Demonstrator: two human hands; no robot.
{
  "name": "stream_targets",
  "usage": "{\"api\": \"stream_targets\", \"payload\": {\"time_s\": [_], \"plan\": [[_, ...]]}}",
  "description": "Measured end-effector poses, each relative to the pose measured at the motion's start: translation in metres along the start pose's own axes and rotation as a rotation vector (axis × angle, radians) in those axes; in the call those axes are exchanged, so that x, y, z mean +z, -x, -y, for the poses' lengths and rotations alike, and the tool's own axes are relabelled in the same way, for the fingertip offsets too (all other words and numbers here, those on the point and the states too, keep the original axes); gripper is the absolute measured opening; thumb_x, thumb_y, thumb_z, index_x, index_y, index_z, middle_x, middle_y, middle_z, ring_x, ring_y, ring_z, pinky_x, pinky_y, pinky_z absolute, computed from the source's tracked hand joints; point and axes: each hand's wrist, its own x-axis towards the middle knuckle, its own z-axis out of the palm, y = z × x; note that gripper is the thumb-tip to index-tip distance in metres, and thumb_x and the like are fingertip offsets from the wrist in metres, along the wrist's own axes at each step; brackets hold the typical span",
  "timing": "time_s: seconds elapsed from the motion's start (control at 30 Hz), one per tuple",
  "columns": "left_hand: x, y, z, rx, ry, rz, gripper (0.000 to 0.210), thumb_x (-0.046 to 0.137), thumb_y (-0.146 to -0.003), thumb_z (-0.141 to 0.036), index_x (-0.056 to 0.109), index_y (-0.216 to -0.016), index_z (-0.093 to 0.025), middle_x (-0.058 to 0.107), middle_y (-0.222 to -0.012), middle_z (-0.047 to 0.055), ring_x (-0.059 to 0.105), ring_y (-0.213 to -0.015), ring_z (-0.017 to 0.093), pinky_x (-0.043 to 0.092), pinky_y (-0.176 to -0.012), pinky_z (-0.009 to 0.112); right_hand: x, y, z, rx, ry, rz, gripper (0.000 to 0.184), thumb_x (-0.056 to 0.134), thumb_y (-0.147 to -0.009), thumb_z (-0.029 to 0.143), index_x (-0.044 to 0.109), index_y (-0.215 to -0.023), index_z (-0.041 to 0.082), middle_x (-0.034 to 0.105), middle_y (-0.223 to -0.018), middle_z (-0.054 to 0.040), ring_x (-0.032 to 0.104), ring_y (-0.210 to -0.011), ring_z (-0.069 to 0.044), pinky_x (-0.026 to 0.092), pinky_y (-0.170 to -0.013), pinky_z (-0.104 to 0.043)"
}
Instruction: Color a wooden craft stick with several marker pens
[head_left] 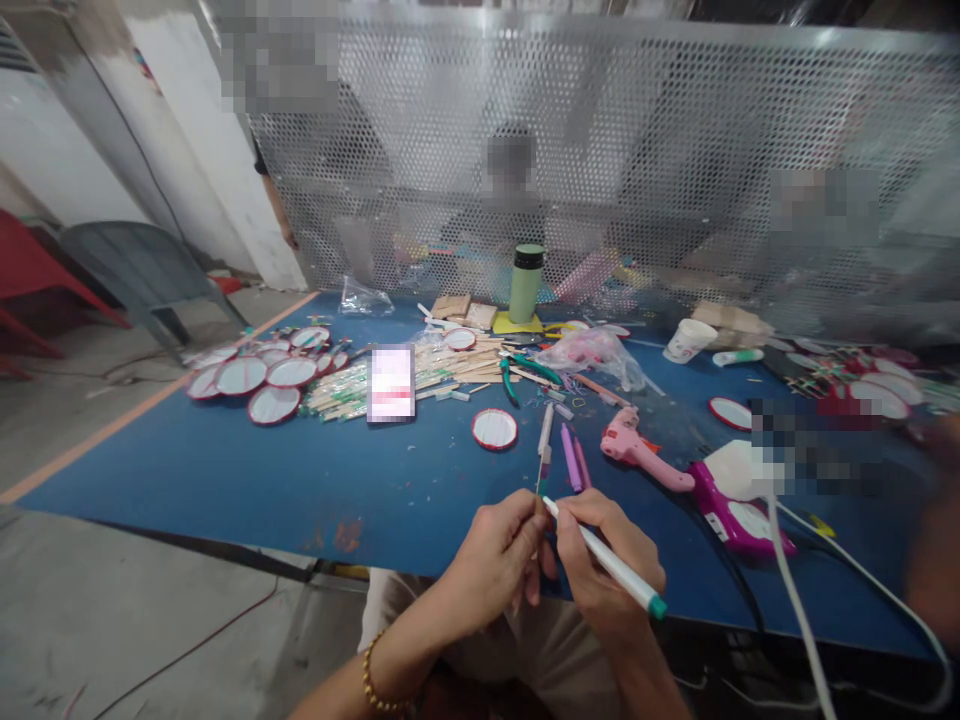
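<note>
My left hand (496, 548) pinches a thin wooden stick (538, 484) upright near the table's front edge. My right hand (613, 562) is closed round a white marker (621, 572) with a green end, held like a pen. The marker's tip meets the stick just above my left fingertips, where a bit of green shows; actual contact is hard to make out. Just beyond the hands lie purple markers (571, 458) and a pale marker (546, 430). A round white disc with a red rim (494, 429) lies flat to their left.
A pink glue gun (637, 450) and a magenta device (739, 525) with cords lie right. Teal-handled pliers (510, 383), a phone (391, 385) and many wooden sticks (450, 372) lie mid-table. Red-rimmed discs (241, 376) pile left. A green thermos (526, 288) and paper cup (687, 341) stand behind.
</note>
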Motion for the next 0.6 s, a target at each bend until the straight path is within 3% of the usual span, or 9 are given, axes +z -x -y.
{"api": "stream_targets", "payload": {"time_s": [0.6], "plan": [[-0.0003, 0.0006, -0.0004, -0.003, 0.003, -0.001, 0.029, 0.041, -0.096, -0.046, 0.042, -0.080, -0.022, 0.052, -0.049, -0.009, 0.045, -0.032, 0.007, 0.032, -0.034, 0.016, 0.0020, 0.0030, -0.0016, 0.007, -0.015, 0.003, 0.016, 0.058, -0.087, 0.006, 0.062, -0.079, 0.020, 0.067, -0.067, 0.0010, 0.063, -0.057, -0.010, 0.050, -0.057, -0.020]]}}
